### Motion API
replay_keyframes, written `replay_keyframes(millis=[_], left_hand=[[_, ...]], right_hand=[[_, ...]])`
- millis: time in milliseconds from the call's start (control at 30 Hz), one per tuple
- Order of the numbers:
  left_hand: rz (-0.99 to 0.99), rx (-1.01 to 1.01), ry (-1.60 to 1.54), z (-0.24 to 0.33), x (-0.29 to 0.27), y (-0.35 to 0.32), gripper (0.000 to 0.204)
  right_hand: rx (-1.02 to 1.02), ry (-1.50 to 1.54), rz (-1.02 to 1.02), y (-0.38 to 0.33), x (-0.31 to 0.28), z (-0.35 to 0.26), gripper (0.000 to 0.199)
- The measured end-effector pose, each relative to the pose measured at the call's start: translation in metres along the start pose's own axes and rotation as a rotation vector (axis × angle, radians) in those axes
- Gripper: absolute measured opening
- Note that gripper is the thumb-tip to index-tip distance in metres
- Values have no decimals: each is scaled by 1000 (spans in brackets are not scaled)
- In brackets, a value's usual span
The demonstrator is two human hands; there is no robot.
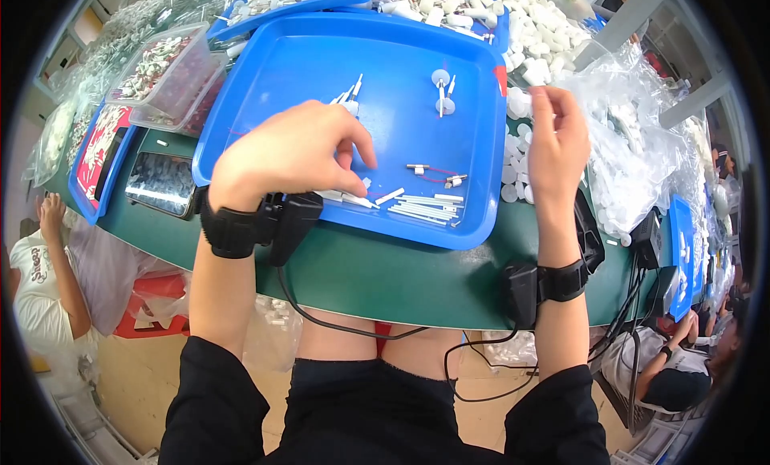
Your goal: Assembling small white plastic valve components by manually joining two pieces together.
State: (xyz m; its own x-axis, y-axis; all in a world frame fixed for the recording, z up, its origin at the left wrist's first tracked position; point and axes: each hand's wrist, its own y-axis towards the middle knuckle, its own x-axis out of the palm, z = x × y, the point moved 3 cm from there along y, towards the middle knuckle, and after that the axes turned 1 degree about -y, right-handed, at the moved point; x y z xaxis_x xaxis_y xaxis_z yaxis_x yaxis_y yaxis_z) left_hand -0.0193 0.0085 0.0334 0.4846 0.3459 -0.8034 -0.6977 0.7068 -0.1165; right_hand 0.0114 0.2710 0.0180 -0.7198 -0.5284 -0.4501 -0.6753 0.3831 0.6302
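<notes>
My left hand (301,148) hovers over the near left part of a blue tray (297,56). Its thumb and forefinger are curved and apart, with nothing seen between them. Just below its fingertips lie short white sticks (391,196) and a bundle of thin white rods (425,208). My right hand (559,140) is raised beyond the tray's right rim, its fingers curled; whatever they hold is hidden. White round discs (513,164) lie beside it. In the tray are white sticks with discs (441,92) and small white parts joined by a red wire (437,175).
Clear plastic boxes (160,72) of small parts and a phone (163,180) stand left of the tray. White plastic pieces (529,24) and clear bags (634,120) heap up behind and to the right. Cables (345,325) hang from my wrist straps. Other people sit on both sides.
</notes>
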Motion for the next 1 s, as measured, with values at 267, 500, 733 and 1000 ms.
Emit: replay_keyframes(millis=[267, 500, 733, 1000], left_hand=[[-5, 27, 16, 2, 3, 2, 22], [389, 80, -227, 4, -9, 8, 21], [606, -51, -122, -13, -21, 1, 19], [295, -250, 141, -30, -25, -38, 16]], right_hand=[[145, -413, -204, 15, -13, 30, 20], [48, -354, -464, 16, -15, 16, 23], [-21, -313, -709, 6, -5, 14, 27], [-87, -299, -445, 10, -6, 20, 24]])
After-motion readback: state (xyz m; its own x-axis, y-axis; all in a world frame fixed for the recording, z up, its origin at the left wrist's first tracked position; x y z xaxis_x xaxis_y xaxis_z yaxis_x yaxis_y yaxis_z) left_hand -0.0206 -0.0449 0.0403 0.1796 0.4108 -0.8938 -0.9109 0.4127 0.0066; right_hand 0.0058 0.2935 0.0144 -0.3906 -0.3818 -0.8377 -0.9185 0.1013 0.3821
